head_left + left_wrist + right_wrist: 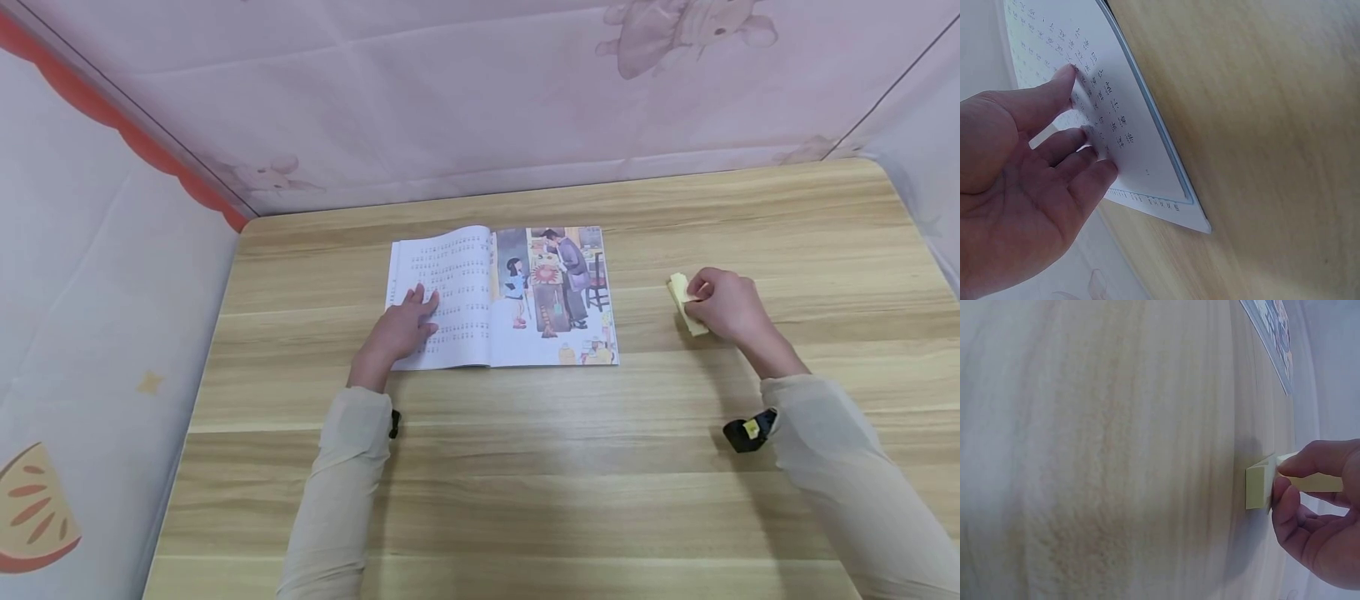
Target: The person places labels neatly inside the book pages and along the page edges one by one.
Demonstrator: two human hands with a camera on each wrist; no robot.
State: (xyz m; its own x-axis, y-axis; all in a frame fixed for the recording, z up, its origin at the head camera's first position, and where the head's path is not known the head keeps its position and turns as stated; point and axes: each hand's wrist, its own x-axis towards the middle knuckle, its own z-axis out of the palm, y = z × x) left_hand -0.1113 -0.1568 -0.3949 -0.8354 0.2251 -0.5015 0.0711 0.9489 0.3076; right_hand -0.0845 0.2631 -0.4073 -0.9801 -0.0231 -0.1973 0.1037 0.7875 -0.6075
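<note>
Resting loose left hand (pixel 401 327) on book (pixel 501 296), pinching paper (pixel 682 295) with right hand (pixel 729 307), may crease paper by oversqueezing.

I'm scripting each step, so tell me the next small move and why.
I'd have the right hand lift the pinched yellow sheet gently away from the yellow pad. Thumb and finger hold it angled off the pad, though whether it is fully free is unclear, and the left hand already rests on the open book.
</note>
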